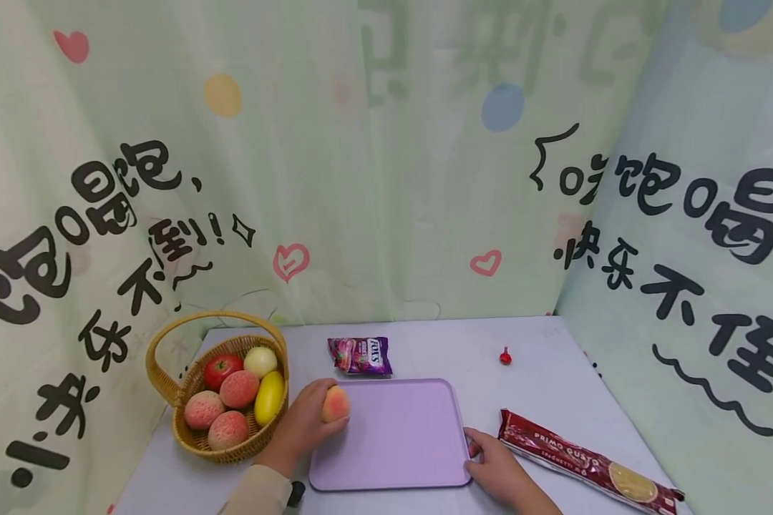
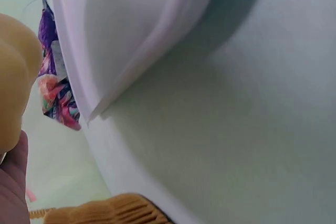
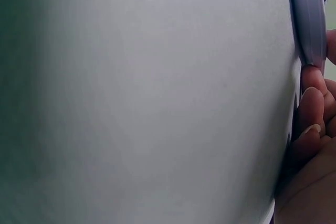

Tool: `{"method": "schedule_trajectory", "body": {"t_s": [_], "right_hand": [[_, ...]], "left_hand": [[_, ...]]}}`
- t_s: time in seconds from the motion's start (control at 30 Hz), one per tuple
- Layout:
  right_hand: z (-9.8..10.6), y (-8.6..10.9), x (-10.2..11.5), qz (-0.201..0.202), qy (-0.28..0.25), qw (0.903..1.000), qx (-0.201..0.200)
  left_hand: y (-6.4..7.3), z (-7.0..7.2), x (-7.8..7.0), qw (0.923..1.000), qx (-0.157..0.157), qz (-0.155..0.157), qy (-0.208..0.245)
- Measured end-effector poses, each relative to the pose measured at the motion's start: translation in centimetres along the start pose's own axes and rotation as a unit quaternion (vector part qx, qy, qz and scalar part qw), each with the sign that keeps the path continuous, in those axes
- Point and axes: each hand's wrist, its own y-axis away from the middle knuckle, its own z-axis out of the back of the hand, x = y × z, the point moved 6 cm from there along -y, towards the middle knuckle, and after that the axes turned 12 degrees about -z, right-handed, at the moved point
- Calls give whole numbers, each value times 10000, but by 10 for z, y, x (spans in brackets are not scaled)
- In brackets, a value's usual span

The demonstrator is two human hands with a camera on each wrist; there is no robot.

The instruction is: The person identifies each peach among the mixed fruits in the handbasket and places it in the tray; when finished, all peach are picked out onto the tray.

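Head view: two hands point(image 1: 301, 428) point(image 1: 497, 465) hold one peach point(image 1: 336, 405), one tray point(image 1: 399, 438).

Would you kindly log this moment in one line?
left hand: holds peach | right hand: grips edge of tray | basket: holds fruit, left of tray

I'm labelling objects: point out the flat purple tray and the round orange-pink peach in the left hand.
Flat purple tray point(image 1: 389, 438): head view, bare middle of its surface.
Round orange-pink peach point(image 1: 337, 405): head view, uncovered side.
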Motion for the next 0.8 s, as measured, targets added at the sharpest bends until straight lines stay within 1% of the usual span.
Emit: {"method": "schedule_trajectory", "body": {"t_s": [0.13, 0.2, 0.43, 0.67, 0.8], "right_hand": [[-2, -2, -2, -46, -7, 10000, 21], [-3, -2, -2, -43, -36, 10000, 59], [-5, -2, -2, 12, -67, 9999, 141], [-2, -3, -3, -46, -20, 9999, 134], [-1, -3, -3, -82, -3, 9999, 128]], "left_hand": [[-2, -6, -1, 9999, -28, -106, -64], [-2, -8, 0, 10000, -24, -86, -35], [-2, -17, 3, 9997, 169, 152, 87], [-5, -25, 5, 9989, 320, 248, 247], [-4, -28, 6, 9983, 385, 351, 247]]}}
